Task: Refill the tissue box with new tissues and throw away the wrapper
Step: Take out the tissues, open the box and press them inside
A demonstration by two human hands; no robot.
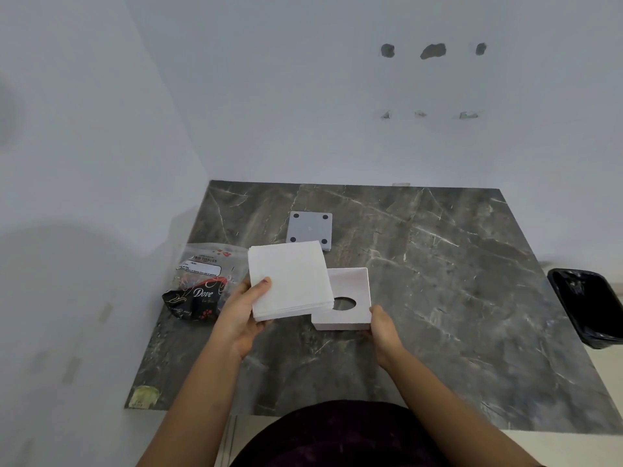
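My left hand (244, 311) holds a square stack of white tissues (290, 281) by its near left corner, tilted above the table. The stack overlaps the left part of the white tissue box (354, 288), which lies upside down with its round opening showing inside. My right hand (382, 326) grips the box's near right corner. The box's grey base plate (310, 229) with black corner feet lies apart, farther back. The dark crumpled wrapper (199, 284) lies on the table to the left of my left hand.
The dark marble table (455, 298) stands in a corner between white walls at the left and back. A black-lined bin (588, 305) stands on the floor past the table's right edge.
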